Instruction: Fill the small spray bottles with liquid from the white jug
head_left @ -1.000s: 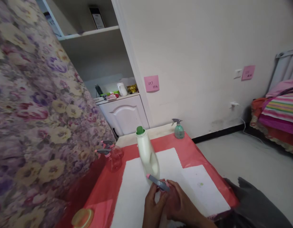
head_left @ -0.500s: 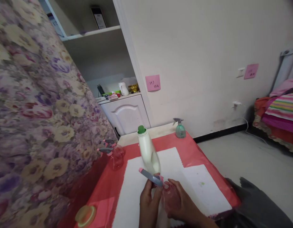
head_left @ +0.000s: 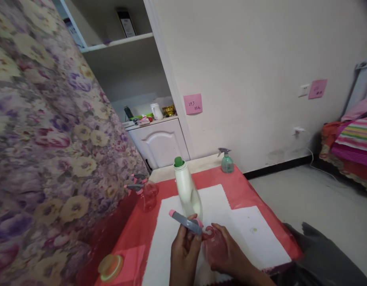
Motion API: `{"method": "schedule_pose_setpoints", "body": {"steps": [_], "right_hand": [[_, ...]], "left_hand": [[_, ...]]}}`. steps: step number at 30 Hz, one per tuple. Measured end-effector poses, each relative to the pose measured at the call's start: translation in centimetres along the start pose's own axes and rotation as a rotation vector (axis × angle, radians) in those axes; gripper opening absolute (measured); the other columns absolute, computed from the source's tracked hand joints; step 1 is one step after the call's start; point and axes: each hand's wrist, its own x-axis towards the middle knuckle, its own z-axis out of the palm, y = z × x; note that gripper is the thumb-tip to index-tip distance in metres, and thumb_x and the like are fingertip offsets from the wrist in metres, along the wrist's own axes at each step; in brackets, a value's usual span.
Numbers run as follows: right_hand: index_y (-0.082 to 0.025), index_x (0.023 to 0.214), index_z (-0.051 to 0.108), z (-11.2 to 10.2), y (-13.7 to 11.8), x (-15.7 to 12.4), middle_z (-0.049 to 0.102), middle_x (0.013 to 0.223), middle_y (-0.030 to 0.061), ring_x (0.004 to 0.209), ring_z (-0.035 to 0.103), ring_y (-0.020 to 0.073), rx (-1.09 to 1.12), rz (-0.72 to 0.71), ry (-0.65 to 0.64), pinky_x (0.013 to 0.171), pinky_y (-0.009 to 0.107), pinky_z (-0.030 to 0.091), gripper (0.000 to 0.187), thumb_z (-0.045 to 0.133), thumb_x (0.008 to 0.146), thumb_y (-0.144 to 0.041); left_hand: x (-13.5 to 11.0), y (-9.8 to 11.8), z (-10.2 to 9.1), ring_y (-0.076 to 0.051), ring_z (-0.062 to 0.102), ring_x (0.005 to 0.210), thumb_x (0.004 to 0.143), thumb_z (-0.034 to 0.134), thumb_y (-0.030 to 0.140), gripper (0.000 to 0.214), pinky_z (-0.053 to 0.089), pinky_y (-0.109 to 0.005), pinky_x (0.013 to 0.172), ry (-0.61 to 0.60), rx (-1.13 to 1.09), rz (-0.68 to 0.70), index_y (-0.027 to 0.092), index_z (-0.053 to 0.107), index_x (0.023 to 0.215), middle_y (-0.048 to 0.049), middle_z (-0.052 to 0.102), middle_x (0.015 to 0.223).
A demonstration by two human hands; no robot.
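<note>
My left hand [head_left: 185, 248] is closed around a grey and pink trigger spray head [head_left: 186, 222], its pink nozzle tip pointing up and left. Beside it, my right hand [head_left: 231, 252] grips a clear pink spray bottle [head_left: 215, 248] by its side. The bottle's open neck tilts toward the spray head, very close to it; whether they touch, I cannot make out. Just beyond my hands stands a pale green jug [head_left: 188, 192] with a green inner spout and no cap on. White sheets [head_left: 168, 230] lie underneath on the red-covered table.
Two pink spray bottles [head_left: 147, 198] with grey heads stand at the table's left. A green spray bottle [head_left: 227, 163] is at the far right corner. Near left sits a round, yellowish see-through container [head_left: 110, 267]. A floral curtain [head_left: 67, 159] hangs along the left side.
My left hand has drawn slightly left with the spray head, widening the space between it and the bottle neck. The whole view has shifted a little.
</note>
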Motion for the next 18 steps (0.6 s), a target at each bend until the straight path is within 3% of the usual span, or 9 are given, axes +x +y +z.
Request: {"method": "schedule_pose_setpoints", "body": {"steps": [6,10,14,18], "right_hand": [[-0.026,0.134,0.041,0.0,0.0,0.0,0.057,0.134,0.0117,0.124,0.055,0.0330,0.013,0.019,-0.055,0.106,0.050,0.042,0.094,0.076,0.049,-0.007],[-0.024,0.134,0.042,0.1,0.4,-0.2,0.057,0.134,0.0126,0.123,0.055,0.0338,0.017,0.016,-0.036,0.106,0.050,0.042,0.091,0.076,0.051,-0.011],[-0.025,0.136,0.040,0.2,1.0,-0.4,0.054,0.139,0.0130,0.129,0.051,0.0340,0.018,0.040,-0.041,0.109,0.049,0.039,0.092,0.075,0.052,-0.013],[-0.024,0.136,0.040,0.2,1.0,-0.6,0.052,0.141,0.0137,0.131,0.048,0.0337,-0.059,0.051,-0.011,0.111,0.049,0.038,0.088,0.072,0.055,-0.014]], "left_hand": [[0.6,-0.5,-0.8,-0.023,0.071,0.083,0.073,0.074,0.049,0.063,0.055,-0.031,0.078,-0.038,0.005,-0.023,0.017,0.060,0.126,-0.0058,0.076,0.083],[0.0,0.4,-0.8,-0.022,0.071,0.081,0.073,0.074,0.050,0.062,0.054,-0.031,0.077,-0.048,-0.011,-0.018,0.017,0.060,0.124,-0.0054,0.075,0.079],[-0.9,1.8,-1.0,-0.021,0.070,0.077,0.075,0.073,0.048,0.050,0.053,-0.031,0.077,0.020,-0.048,0.038,0.017,0.064,0.113,-0.0038,0.073,0.075],[-1.4,2.9,-2.7,-0.020,0.067,0.072,0.074,0.072,0.052,0.048,0.052,-0.034,0.079,0.114,-0.040,0.104,0.018,0.064,0.107,-0.0038,0.072,0.078]]}}
